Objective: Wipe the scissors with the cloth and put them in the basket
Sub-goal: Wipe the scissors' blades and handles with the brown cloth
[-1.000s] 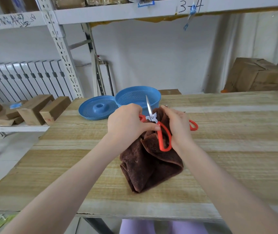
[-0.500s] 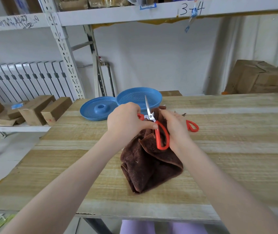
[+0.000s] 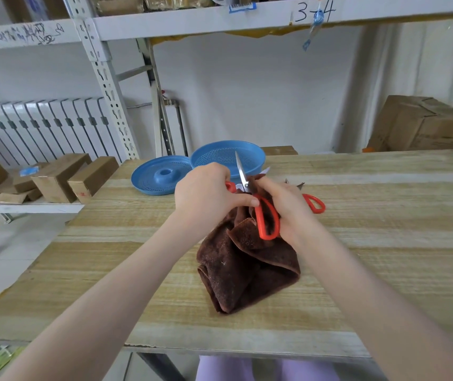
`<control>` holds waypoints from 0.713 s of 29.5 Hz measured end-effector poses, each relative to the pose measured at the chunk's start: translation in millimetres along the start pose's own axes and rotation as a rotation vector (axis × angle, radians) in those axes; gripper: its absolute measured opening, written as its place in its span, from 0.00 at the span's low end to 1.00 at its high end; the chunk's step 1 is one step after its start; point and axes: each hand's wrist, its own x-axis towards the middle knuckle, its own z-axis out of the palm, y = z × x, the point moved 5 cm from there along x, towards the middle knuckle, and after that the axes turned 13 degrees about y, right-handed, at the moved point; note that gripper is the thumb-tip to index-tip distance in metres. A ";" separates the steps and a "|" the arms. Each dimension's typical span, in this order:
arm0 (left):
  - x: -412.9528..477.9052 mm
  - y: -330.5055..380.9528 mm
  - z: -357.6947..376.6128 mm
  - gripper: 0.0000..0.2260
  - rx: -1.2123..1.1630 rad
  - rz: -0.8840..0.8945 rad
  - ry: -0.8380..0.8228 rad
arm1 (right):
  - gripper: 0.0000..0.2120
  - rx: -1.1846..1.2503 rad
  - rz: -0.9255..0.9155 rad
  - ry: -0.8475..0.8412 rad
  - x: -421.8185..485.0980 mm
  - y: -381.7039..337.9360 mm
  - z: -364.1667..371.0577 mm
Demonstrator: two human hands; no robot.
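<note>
A pair of scissors with red plastic handles and shiny metal blades [image 3: 246, 185] is held up over the middle of the pale wooden table [image 3: 384, 243]. One red handle loop is gripped by the left hand [image 3: 208, 193]. Its fingers are curled round the loop, and its thumb is laid across the scissors just below the screw. The other red loop hangs down toward the person. One thin blade is pointed up, in front of the round blue plastic basket with small holes [image 3: 219, 158].

The soft dark brown cloth [image 3: 247, 270] is bunched up under the scissors. Its top part is pinched against the scissors by the curled fingers of the right hand [image 3: 285, 204], and its bottom part is rested on the table. The second blade is hidden, so how it lies cannot be told.

The basket is set at the far side of the table, just behind the hands. A flat round blue plastic lid [image 3: 160, 176] is laid right beside it on the left. A second pair of red-handled scissors [image 3: 313, 203] is laid on the table just behind the right hand.
</note>
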 end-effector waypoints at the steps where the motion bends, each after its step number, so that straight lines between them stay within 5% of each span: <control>1: -0.2 2.2 -0.2 0.29 0.009 0.018 0.001 | 0.07 0.007 0.011 0.032 3.3 -1.0 -1.7; 16: -6.5 0.8 4.1 0.29 0.011 0.009 -0.027 | 0.13 -0.029 0.076 0.063 12.6 -5.3 -8.5; 21: -2.5 0.2 0.4 0.29 0.012 -0.001 -0.005 | 0.06 -0.025 0.046 0.037 6.1 -2.1 -7.1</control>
